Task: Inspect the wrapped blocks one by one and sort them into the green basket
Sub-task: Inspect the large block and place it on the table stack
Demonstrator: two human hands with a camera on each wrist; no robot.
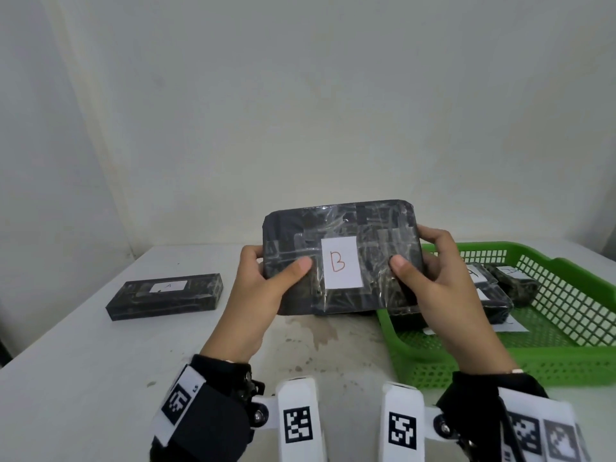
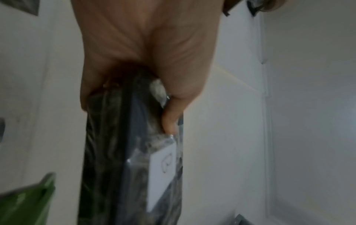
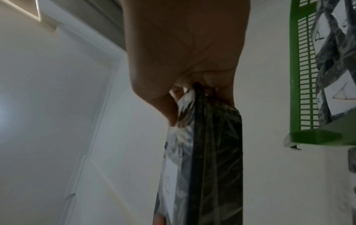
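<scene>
I hold a wide black block wrapped in clear film (image 1: 340, 255) upright above the table, its white label marked B facing me. My left hand (image 1: 263, 278) grips its left edge, thumb on the front and fingers behind. My right hand (image 1: 426, 271) grips the right edge the same way. The same B block (image 2: 131, 159) (image 3: 208, 159) shows edge-on in both wrist views. The green basket (image 1: 546, 358) sits on the table to the right, behind my right hand, with several wrapped labelled blocks (image 1: 506, 281) inside. Another long wrapped block labelled A (image 1: 165, 296) lies on the table at the left.
The white table (image 1: 83, 378) runs back to a plain white wall. A stained patch marks the tabletop below the held block. Loose white paper labels (image 1: 506, 325) lie on the basket floor. Marker-tagged wrist mounts fill the bottom of the head view.
</scene>
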